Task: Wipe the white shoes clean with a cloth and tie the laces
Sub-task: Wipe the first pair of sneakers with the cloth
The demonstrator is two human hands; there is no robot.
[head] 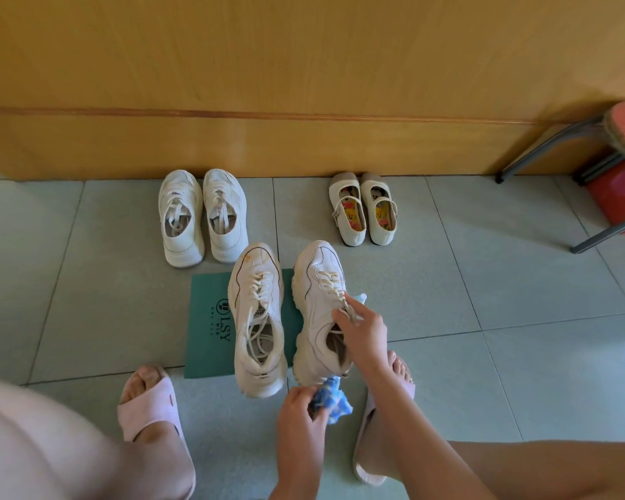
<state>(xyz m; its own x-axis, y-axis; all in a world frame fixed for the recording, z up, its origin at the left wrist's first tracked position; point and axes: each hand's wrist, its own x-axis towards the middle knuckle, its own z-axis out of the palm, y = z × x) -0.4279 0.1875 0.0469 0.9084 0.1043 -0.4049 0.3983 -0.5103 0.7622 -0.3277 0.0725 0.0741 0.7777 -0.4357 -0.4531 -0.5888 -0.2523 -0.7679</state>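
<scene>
Centre frame, a person crouched on a tiled floor (484,283) grips a white shoe (316,301) with the right hand (361,330), fingers curled over its tongue and loose laces. Just below, the left hand (298,409) pinches a bunched blue-and-white cloth (332,398) against the shoe's heel. Its mate (257,319) stands just left on a green sheet (206,319), laces undone. Another white pair (203,218) and strapped flats (363,211) line the wooden panel (304,66) at upper centre; a red stool (621,175) sits at right.
</scene>
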